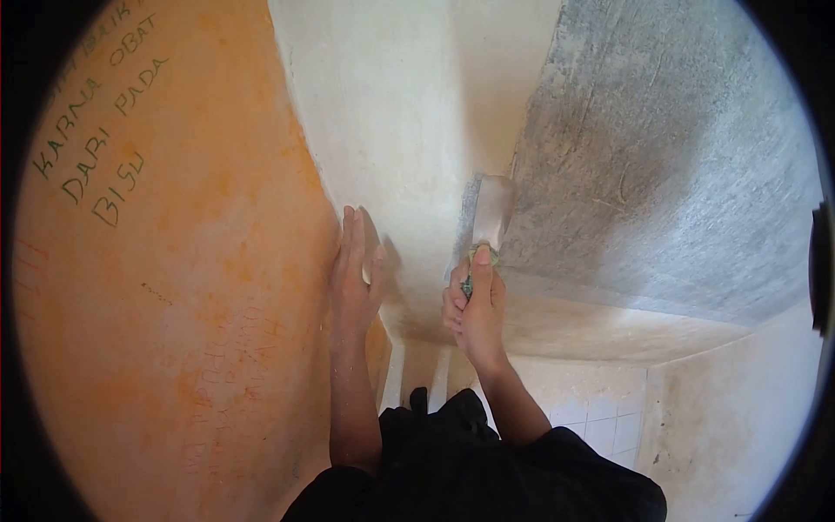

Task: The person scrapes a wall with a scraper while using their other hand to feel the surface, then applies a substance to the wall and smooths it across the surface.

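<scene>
Orange-painted wall (174, 304) with green handwriting fills the frame's left, where we rest our open left hand (352, 283) flat on its corner, seemingly for balance, while our right hand (474, 317) clenches a green-handled metal putty knife (490, 217) at centre, blade against the rough grey cement wall (661, 174).

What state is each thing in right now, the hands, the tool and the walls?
Putty knife: blade up, pressed where cream meets grey.
Orange wall: painted, written on.
Cream wall: smoothly coated.
Grey wall: bare, rough.
Left hand: open, flat against the Orange wall's edge.
Right hand: shut around the Putty knife's handle.
</scene>
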`<state>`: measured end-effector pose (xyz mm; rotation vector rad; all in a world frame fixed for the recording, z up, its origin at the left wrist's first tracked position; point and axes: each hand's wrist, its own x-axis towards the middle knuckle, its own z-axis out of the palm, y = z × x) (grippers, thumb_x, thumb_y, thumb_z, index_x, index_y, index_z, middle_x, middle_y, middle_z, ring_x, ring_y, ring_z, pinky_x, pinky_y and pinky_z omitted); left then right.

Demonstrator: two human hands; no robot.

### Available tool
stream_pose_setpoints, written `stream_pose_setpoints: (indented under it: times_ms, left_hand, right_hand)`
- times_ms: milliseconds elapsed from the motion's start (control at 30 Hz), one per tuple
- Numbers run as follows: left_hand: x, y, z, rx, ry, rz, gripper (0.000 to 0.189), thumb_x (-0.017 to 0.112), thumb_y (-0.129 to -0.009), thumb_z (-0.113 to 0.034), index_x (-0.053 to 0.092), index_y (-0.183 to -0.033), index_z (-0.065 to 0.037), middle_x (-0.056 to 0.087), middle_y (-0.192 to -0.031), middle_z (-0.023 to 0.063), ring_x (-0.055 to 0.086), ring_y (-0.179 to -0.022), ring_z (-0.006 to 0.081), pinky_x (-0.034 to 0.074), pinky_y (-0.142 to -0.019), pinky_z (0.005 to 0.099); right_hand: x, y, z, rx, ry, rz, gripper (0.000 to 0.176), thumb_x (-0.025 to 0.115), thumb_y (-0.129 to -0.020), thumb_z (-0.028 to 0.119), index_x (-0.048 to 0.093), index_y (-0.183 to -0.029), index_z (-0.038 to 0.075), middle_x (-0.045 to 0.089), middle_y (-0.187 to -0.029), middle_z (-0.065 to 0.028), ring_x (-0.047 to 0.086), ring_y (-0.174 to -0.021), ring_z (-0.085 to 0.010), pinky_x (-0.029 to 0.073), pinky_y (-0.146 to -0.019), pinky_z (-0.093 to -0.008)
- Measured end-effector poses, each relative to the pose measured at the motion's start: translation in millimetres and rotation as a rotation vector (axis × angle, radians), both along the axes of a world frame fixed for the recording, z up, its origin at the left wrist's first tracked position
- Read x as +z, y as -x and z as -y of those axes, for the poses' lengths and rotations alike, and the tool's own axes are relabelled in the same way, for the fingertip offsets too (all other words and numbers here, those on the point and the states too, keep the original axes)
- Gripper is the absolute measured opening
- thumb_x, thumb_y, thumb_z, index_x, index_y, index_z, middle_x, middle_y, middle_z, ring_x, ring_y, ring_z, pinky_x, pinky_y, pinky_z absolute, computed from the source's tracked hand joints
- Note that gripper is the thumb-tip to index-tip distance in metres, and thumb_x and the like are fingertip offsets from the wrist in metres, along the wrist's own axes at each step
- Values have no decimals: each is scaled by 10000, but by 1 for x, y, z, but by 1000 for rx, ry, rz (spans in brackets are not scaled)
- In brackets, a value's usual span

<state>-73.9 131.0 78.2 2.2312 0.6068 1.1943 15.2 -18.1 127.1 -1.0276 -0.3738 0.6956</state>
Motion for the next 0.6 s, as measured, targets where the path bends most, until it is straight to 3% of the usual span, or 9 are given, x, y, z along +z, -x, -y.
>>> stream_pose_setpoints:
  times_ms: [100, 400, 467, 600]
  left_hand:
    - [1, 5, 0, -6, 71, -38, 540, 461, -1033, -199, 292, -1508, -4, 254, -1580, 206, 248, -1468, 328, 263, -1174, 413]
    - [1, 5, -1, 2, 54, -44, 515, 464, -1028, -211, 342, -1499, -42, 286, -1566, 207, 302, -1444, 344, 317, -1142, 414]
    - [-3, 4, -1, -29, 76, 6, 505, 470, -1028, -215, 361, -1492, -50, 283, -1566, 210, 304, -1442, 346, 316, -1143, 415]
    - [-3, 4, 4, -26, 112, -3, 499, 474, -1026, -209, 371, -1488, -50, 286, -1566, 208, 307, -1440, 350, 315, -1144, 419]
  right_hand:
    - [-6, -7, 7, -6, 39, -11, 474, 408, -1021, 539, 421, -815, 113, 320, -573, 35, 265, -405, -48, 195, -352, -217]
    - [-5, -15, 16, 22, 78, 33, 499, 413, -1018, 543, 415, -772, 109, 347, -563, 42, 329, -430, -42, 222, -374, -213]
    - [3, -20, 13, 25, 61, 33, 480, 410, -1022, 534, 429, -779, 121, 302, -533, 43, 259, -378, -46, 191, -341, -221]
    - [0, -18, 19, -7, 85, 39, 488, 412, -1025, 525, 423, -760, 115, 306, -533, 39, 260, -375, -47, 191, -339, -219]
